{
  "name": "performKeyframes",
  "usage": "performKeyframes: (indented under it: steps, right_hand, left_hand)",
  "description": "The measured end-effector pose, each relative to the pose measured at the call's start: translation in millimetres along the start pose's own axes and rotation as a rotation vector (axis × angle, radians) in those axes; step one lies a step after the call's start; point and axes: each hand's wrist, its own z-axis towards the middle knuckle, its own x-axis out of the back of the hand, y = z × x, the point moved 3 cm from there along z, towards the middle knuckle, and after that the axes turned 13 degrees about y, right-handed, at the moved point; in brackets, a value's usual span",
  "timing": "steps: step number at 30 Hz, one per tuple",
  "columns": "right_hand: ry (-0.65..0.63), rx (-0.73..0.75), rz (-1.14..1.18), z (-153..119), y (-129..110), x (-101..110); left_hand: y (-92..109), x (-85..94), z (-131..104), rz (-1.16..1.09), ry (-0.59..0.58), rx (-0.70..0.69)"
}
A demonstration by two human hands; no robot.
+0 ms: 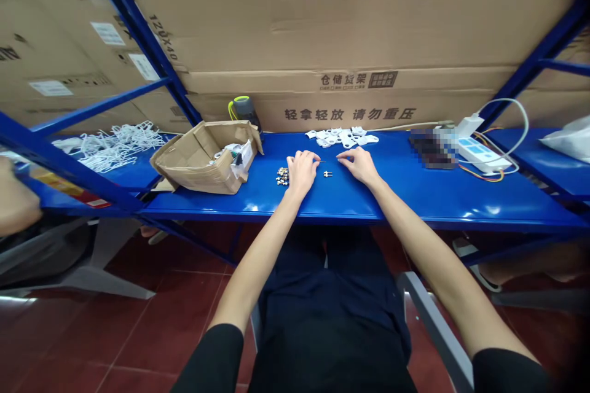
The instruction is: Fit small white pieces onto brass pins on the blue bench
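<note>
My left hand (302,173) is closed in a pinch over the blue tabletop, and a thin, pin-like tip shows past its fingertips. Beside it, partly covered by that hand, lies a pile of small brass-and-silver metal parts (282,177). My right hand (360,164) is also pinched, its fingertips pointing left; whatever sits between them is too small to name. On the table between both hands rest a few small metal pins (327,174), apart from the pile. Further back is a loose heap of white plastic pieces (343,136) with holes in them.
An open cardboard box (188,163) stands at left, a dark cylinder with a yellow-green strap (246,112) behind it. White cords (117,147) lie further left. At right are a blurred dark object (433,147) and a power strip (482,153) with cables. Blue posts flank the table.
</note>
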Motion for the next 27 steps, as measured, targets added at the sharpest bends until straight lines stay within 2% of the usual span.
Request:
performKeyframes:
  steps: [6, 12, 27]
  right_hand:
    - [-0.028, 0.036, 0.246, -2, -9, -2]
    - [-0.044, -0.016, 0.468, -2, -10, -5]
    - [0.007, -0.067, 0.434, 0, -4, -4]
  left_hand:
    - [4, -1.4, 0, -0.029, 0.013, -0.018]
    - [10, 0.2, -1, -0.027, -0.001, -0.044]
    - [10, -2.6, -3, -0.022, -0.002, -0.079]
